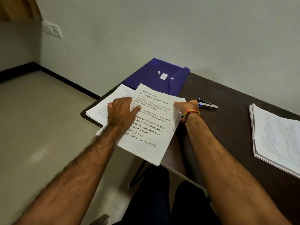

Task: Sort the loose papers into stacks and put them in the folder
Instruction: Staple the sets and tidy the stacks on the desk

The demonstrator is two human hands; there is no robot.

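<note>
A stack of printed white papers (151, 127) lies at the table's left end, its near corner hanging over the front edge. My left hand (121, 112) rests flat on its left side, fingers spread. My right hand (186, 105) pinches the stack's right edge near the top corner. Under and left of this stack lies a second paper stack (103, 109). A closed blue folder (159, 75) lies just behind both stacks, against the wall. A third, thicker paper stack (276, 140) sits at the far right of the table.
A stapler (208, 105) with a blue part lies right behind my right hand. The dark brown table (227, 124) ends just left of the stacks, with floor beyond. The wall runs directly behind the folder. My legs are under the front edge.
</note>
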